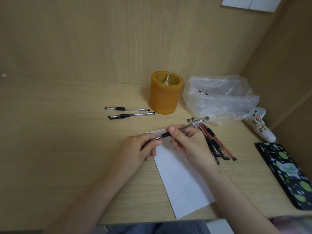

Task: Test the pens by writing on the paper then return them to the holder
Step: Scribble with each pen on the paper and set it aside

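Both hands hold one clear pen (187, 126) with a black grip above the white paper (180, 179). My right hand (187, 142) pinches its barrel near the grip. My left hand (140, 147) grips the tip end, where a cap seems to sit. The orange cylindrical holder (164, 94) stands behind, with one pen inside. Two black pens (130, 112) lie to the holder's left. Several more pens (216, 142), black and red, lie in a bunch to the right of the paper.
A crumpled clear plastic bag (219, 97) lies right of the holder. A white tube (260, 127) with handwritten labels and a phone (287, 174) in a green-spotted case sit at the desk's right side. Wooden walls close the back and right.
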`<state>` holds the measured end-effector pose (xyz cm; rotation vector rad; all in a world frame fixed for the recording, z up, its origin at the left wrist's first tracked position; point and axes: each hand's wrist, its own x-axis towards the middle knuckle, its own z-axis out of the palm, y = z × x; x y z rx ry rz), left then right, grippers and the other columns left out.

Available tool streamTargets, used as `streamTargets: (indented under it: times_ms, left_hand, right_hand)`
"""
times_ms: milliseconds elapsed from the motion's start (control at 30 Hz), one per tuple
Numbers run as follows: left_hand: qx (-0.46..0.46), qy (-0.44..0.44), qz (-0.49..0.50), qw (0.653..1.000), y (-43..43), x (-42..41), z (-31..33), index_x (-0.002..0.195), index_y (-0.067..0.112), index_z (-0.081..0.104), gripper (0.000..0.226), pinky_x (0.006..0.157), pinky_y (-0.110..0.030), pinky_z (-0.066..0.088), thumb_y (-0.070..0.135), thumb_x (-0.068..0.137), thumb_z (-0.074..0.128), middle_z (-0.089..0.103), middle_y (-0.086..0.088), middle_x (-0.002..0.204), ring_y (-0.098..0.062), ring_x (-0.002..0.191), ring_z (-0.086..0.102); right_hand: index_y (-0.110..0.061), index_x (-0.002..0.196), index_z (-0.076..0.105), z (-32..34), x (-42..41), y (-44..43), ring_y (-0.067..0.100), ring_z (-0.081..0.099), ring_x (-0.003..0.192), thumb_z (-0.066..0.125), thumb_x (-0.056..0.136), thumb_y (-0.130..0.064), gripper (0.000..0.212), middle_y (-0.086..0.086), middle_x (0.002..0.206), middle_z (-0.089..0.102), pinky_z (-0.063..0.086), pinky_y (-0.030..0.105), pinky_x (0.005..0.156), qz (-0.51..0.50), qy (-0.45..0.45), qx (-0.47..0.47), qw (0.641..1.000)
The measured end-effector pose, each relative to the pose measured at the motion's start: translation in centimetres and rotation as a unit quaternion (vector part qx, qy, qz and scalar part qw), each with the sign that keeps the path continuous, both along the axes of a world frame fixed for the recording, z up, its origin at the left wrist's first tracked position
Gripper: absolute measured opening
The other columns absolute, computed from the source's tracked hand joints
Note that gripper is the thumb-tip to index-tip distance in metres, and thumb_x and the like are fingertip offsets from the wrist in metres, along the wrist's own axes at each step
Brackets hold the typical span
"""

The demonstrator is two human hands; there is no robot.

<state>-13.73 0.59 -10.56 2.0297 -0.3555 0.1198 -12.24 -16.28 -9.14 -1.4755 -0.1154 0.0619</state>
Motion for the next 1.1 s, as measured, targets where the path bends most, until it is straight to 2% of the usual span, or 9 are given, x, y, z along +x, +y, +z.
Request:
streamTargets:
  times_ms: [167, 300, 433, 500, 567, 667, 800, 900, 1100]
  left_hand:
    - [0.068, -0.034, 0.029, 0.997, -0.6, -0.2, -0.2, 0.078, 0.02, 0.064, 0.018, 0.052, -0.023, 0.032, 0.03, 0.09, 0.055, 0.047, 0.01, 0.049, -0.006, 0.05, 0.044]
    - [0.11, -0.042, 0.015, 0.993, -0.9, -0.5, 0.2, 0.078, 0.021, 0.063, 0.022, 0.051, -0.017, 0.03, 0.035, 0.091, 0.052, 0.049, 0.014, 0.049, -0.003, 0.053, 0.048]
    - [0.137, -0.036, -0.033, 0.989, -1.8, -0.9, 1.7, 0.061, 0.028, 0.053, 0.038, 0.048, -0.016, 0.031, 0.058, 0.084, 0.048, 0.051, 0.013, 0.047, -0.005, 0.046, 0.047]
    - [0.141, -0.024, -0.014, 0.99, -1.5, -0.5, 2.2, 0.073, 0.035, 0.061, 0.044, 0.057, -0.023, 0.042, 0.07, 0.079, 0.036, 0.057, 0.012, 0.055, -0.004, 0.053, 0.053]
    - [0.141, -0.04, 0.045, 0.988, -0.4, 0.4, 2.2, 0.089, 0.034, 0.064, 0.04, 0.064, -0.026, 0.045, 0.063, 0.083, 0.037, 0.062, 0.013, 0.07, -0.004, 0.064, 0.056]
    - [0.172, -0.132, 0.144, 0.966, 2.5, 2.6, 1.3, 0.095, 0.022, 0.066, 0.012, 0.071, -0.023, 0.039, 0.021, 0.089, 0.057, 0.061, 0.007, 0.086, -0.013, 0.077, 0.055]
    - [0.264, -0.147, 0.194, 0.933, 5.8, 5.7, -0.3, 0.1, 0.009, 0.068, 0.02, 0.084, -0.037, 0.042, 0.005, 0.08, 0.065, 0.062, -0.012, 0.099, -0.032, 0.094, 0.054]
    - [0.299, -0.13, 0.2, 0.924, 6.6, 6.4, -0.9, 0.104, 0.006, 0.067, 0.025, 0.084, -0.041, 0.042, 0.008, 0.079, 0.067, 0.063, -0.015, 0.102, -0.035, 0.097, 0.053]
    - [0.3, -0.123, 0.186, 0.927, 6.7, 7.2, -1.3, 0.109, 0.004, 0.063, 0.031, 0.084, -0.044, 0.044, 0.006, 0.078, 0.068, 0.059, -0.017, 0.097, -0.035, 0.094, 0.051]
  right_hand:
    - [-0.011, 0.08, 0.072, -0.4, -0.3, 0.2, 0.009, 0.045, 0.052, 0.063, 0.079, -0.035, 0.026, 0.0, 0.056, 0.054, 0.037, 0.017, 0.049, -0.012, -0.01, -0.016, 1.0]
    - [0.0, 0.077, 0.066, -0.8, -0.7, 0.2, 0.008, 0.044, 0.048, 0.062, 0.081, -0.036, 0.037, 0.002, 0.053, 0.053, 0.035, 0.016, 0.047, -0.031, 0.011, -0.021, 0.999]
    - [-0.006, 0.07, 0.05, 0.0, -0.1, 0.4, 0.008, 0.041, 0.042, 0.049, 0.097, -0.029, 0.036, -0.003, 0.047, 0.048, 0.033, 0.017, 0.043, -0.06, 0.051, -0.069, 0.994]
    - [-0.01, 0.067, 0.049, 1.2, 0.8, -0.7, 0.01, 0.043, 0.042, 0.045, 0.099, -0.022, 0.034, 0.0, 0.053, 0.053, 0.033, 0.018, 0.04, -0.089, 0.06, -0.125, 0.986]
    - [-0.013, 0.067, 0.05, 2.0, 1.5, -2.5, 0.012, 0.045, 0.046, 0.044, 0.099, -0.023, 0.034, 0.0, 0.057, 0.053, 0.035, 0.021, 0.043, -0.111, 0.047, -0.251, 0.96]
    - [-0.017, 0.066, 0.044, 2.1, 1.6, -4.8, 0.021, 0.047, 0.055, 0.045, 0.097, -0.044, 0.041, -0.003, 0.057, 0.048, 0.032, 0.031, 0.049, -0.119, -0.003, -0.521, 0.845]
    - [-0.016, 0.09, 0.053, 1.5, 0.9, -5.4, 0.031, 0.054, 0.073, 0.045, 0.095, -0.047, 0.032, 0.002, 0.078, 0.058, 0.035, 0.033, 0.059, -0.141, -0.012, -0.65, 0.746]
    - [-0.013, 0.103, 0.056, 1.6, 0.6, -5.3, 0.032, 0.06, 0.087, 0.054, 0.092, -0.046, 0.035, 0.007, 0.097, 0.065, 0.035, 0.032, 0.064, -0.147, -0.018, -0.664, 0.733]
    - [-0.013, 0.106, 0.058, 1.4, 0.7, -5.1, 0.035, 0.062, 0.089, 0.058, 0.091, -0.039, 0.03, 0.007, 0.108, 0.061, 0.041, 0.035, 0.069, -0.189, -0.047, -0.646, 0.738]
